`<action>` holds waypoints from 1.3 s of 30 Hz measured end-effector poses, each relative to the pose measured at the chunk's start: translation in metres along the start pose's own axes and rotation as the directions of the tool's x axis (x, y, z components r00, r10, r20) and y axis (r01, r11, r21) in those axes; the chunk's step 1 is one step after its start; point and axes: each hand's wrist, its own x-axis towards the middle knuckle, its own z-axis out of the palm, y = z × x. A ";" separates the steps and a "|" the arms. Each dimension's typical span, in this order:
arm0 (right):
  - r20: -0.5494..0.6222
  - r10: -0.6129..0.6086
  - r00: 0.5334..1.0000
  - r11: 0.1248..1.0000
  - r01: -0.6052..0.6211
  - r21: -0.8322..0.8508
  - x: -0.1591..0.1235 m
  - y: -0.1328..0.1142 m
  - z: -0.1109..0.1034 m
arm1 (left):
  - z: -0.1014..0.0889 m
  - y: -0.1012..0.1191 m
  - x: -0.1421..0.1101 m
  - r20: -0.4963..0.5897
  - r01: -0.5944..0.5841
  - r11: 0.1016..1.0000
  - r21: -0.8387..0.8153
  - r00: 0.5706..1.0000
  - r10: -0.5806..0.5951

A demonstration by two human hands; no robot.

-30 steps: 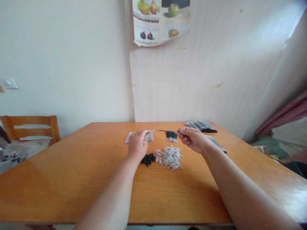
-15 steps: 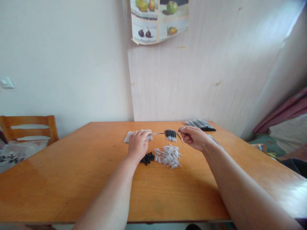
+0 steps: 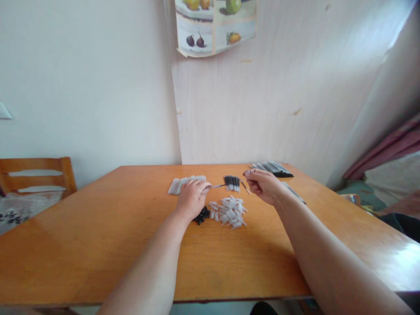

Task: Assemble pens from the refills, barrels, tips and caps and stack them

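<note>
My left hand (image 3: 192, 199) is closed round a slim whitish pen tube (image 3: 215, 187) that sticks out to the right. A thin dark pen refill (image 3: 229, 183) runs from the tube's end to the pinched fingers of my right hand (image 3: 260, 183). Behind my left hand lies a row of white tubes (image 3: 177, 186). Small black caps (image 3: 202, 214) are heaped beside its wrist, partly hidden. To their right is a pile of white tapered pieces (image 3: 232, 213). A row of dark refills with pale ends (image 3: 232, 183) lies just past the held pieces.
A bundle of clear tubes with black ends (image 3: 272, 168) lies at the table's back right. One thin stick (image 3: 245, 188) rests by the refill row. The wooden table (image 3: 82, 245) meets the wall, and a chair (image 3: 39, 175) with a plastic bag (image 3: 29, 203) stands left.
The tube in my left hand has tilted slightly, its right end now higher. My right hand has moved little. The whole view has shifted a little.
</note>
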 end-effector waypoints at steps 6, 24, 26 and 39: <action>0.036 -0.009 0.999 1.000 0.010 -0.018 -0.002 0.006 0.012 | 0.000 0.007 0.001 0.033 -0.006 0.998 -0.062 0.999 0.008; 0.099 0.030 0.995 0.999 -0.028 -0.018 -0.002 0.011 0.018 | 0.000 0.009 0.000 0.022 0.000 0.996 -0.093 1.000 0.002; 0.090 0.027 0.996 0.999 -0.024 -0.032 -0.001 0.011 0.015 | 0.000 0.009 0.000 0.020 0.002 0.995 -0.096 1.000 0.000; 0.041 0.103 0.994 0.863 -0.069 -0.501 -0.006 0.005 0.002 | 0.001 0.006 0.002 -0.004 0.004 0.995 -0.097 1.000 -0.004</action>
